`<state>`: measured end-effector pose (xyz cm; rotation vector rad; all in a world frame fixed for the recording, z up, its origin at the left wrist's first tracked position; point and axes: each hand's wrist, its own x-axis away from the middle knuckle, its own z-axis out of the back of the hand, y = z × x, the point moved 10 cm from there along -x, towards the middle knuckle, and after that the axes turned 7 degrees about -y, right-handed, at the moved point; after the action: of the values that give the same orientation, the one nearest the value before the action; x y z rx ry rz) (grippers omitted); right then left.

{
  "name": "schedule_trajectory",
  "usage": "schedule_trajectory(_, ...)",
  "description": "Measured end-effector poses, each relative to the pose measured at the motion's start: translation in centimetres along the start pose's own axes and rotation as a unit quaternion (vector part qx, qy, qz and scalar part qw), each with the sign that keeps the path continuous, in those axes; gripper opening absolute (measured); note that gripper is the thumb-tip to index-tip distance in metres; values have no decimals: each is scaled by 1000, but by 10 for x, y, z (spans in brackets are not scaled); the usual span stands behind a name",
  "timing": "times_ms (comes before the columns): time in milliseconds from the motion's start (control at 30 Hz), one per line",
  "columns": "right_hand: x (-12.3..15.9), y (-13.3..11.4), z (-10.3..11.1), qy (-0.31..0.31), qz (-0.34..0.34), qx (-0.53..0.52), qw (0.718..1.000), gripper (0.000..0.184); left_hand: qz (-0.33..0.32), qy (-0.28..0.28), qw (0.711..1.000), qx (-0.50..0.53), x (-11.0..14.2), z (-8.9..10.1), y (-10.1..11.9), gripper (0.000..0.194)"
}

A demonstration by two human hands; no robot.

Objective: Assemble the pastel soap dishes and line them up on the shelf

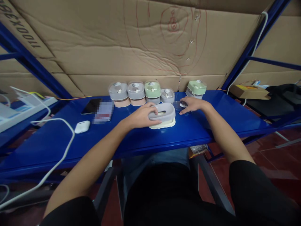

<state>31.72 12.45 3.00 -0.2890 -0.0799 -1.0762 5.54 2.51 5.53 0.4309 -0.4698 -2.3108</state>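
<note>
My left hand is closed round the left end of a grey oval box, with the thumb near the front and the fingers over the rim. Its top is uncovered, and a slot with something pale inside shows there. Beneath it sits a cream-coloured scalloped piece on the blue table. To the right, my right hand grips a clear lid with a round label, low over the table. The fingers partly hide this lid.
Behind stand lidded grey boxes, some on pinkish ones, a green box and a small grey box. Another green box is at right. Left lie a phone, a white earbud case and a white cable.
</note>
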Motion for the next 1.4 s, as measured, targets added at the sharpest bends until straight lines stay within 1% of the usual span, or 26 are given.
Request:
schedule_trajectory(67,1,0,0,0,2,-3,1000,105,-3,-25,1000,-2,-3,-15,4,50)
schedule_trajectory(133,1,0,1,4,4,-7,1000,103,-4,-35,999,-3,-3,-22,5,49)
schedule_trajectory(233,2,0,1,7,4,-8,1000,101,-8,-44,999,-18,-3,-27,7,51)
schedule_trajectory(300,1,0,1,6,6,-5,1000,101,-13,-45,997,-53,-2,-30,10,54)
schedule_trajectory(433,0,-2,1,8,-1,0,1000,99,-23,-40,991,-125,-2,-37,16,69)
schedule_trajectory(500,1,-1,4,16,-12,-6,1000,99,-28,-42,988,-148,-2,-40,20,76)
schedule_trajectory(600,6,-3,13,41,-22,-23,999,95,-25,-58,983,-171,-2,-44,23,80)
schedule_trajectory(700,14,-11,27,93,-4,-39,995,97,-15,-61,988,-142,-3,-43,21,92)
schedule_trajectory(800,22,-24,38,149,26,-64,986,102,2,-46,997,-54,-5,-40,9,112)
schedule_trajectory(900,25,-35,42,176,51,-91,979,101,9,-22,999,27,-8,-37,-4,124)
schedule_trajectory(967,25,-39,42,186,66,-96,976,100,3,-4,998,55,-10,-35,-9,124)
schedule_trajectory(1000,25,-41,43,190,72,-96,974,100,-1,5,998,62,-11,-34,-9,121)
schedule_trajectory(1067,24,-43,43,197,82,-94,972,101,-12,13,998,62,-12,-34,-7,107)
schedule_trajectory(1133,25,-44,44,207,91,-97,969,101,-18,11,998,51,-12,-36,-4,88)
schedule_trajectory(1200,28,-46,46,219,102,-105,965,104,-14,8,999,38,-13,-38,-1,77)
schedule_trajectory(1267,30,-50,46,225,113,-113,961,106,-9,8,1000,29,-12,-38,1,80)
schedule_trajectory(1400,29,-56,42,215,118,-104,964,107,-1,3,1000,26,-12,-35,4,101)
